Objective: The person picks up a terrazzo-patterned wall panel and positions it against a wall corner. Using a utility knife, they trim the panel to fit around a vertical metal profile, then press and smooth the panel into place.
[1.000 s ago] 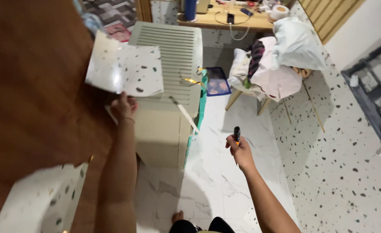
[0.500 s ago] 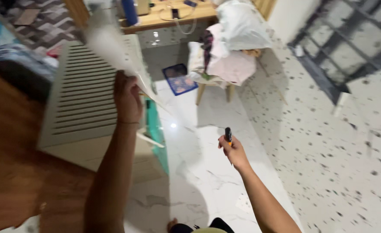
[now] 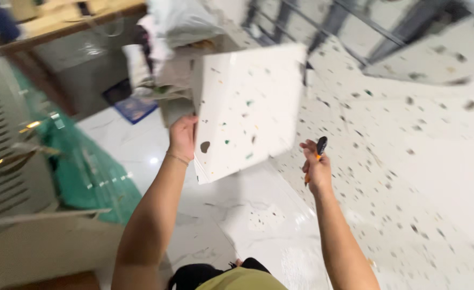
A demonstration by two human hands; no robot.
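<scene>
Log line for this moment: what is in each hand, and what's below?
left hand: holds white speckled tile by its edge, raised | right hand: grips dark marker | below: speckled floor

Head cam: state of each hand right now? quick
Left hand: closed on the edge of a white speckled tile, held up in the air.
Right hand: closed around a dark marker pen.

speckled tile: motion-blurred | louvred panel: cut off left | pen: partly hidden
</scene>
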